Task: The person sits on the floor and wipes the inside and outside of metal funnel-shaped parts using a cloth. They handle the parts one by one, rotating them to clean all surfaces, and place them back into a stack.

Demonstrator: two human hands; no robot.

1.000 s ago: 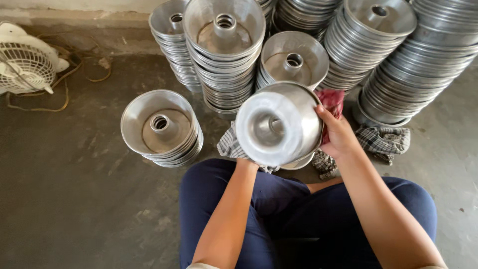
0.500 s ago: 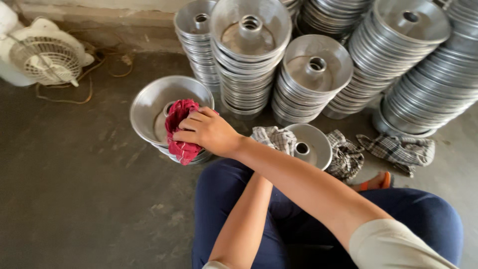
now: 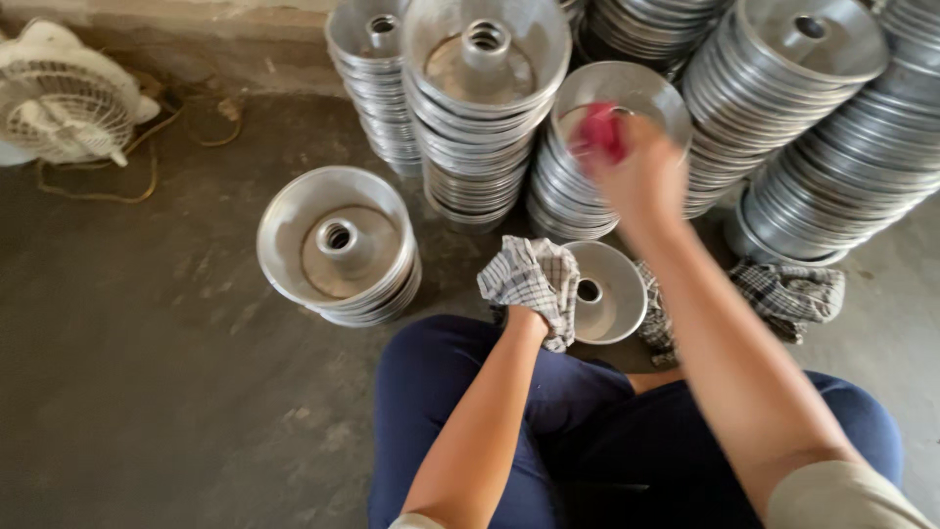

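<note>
The red rag [image 3: 599,132] was bunched in the right hand [image 3: 641,176], fingers clamped on it, over the top pan of a middle stack [image 3: 602,147], touching or just above, I could not tell. It looked like the wiping step; the next move would call for pressing the rag around the pan's centre tube. The left hand [image 3: 529,318] was closed on a checked cloth [image 3: 529,279], beside one loose pan [image 3: 607,291] by the knees. One short stack [image 3: 338,245] stood left, roughly six tall stacks behind, one white fan [image 3: 64,103] in the corner.
</note>
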